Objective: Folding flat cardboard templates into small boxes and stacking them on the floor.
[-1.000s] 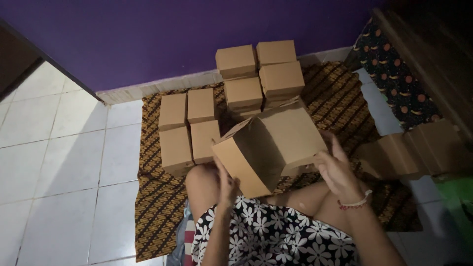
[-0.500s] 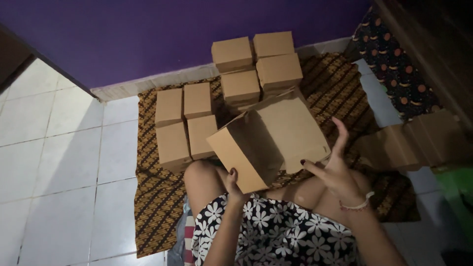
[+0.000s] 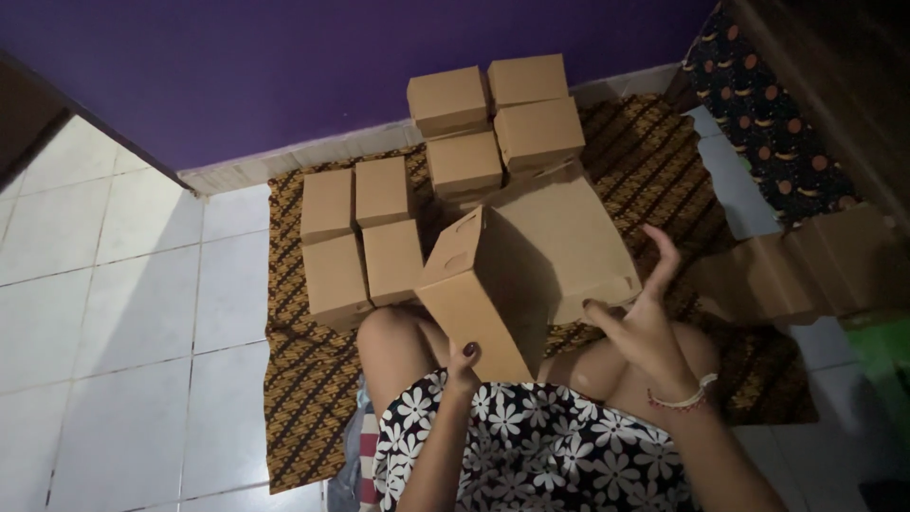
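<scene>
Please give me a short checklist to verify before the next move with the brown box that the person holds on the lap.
1. Left hand grips the near bottom corner of the held box: ok.
2. Right hand is on the box: not ok, fingers spread, only fingertips near its side.
3. Box lid fully closed: cannot tell.
4. Finished boxes sit in tidy rows on the patterned cloth: ok.
5. Back stack of boxes stands straight: ok.
</scene>
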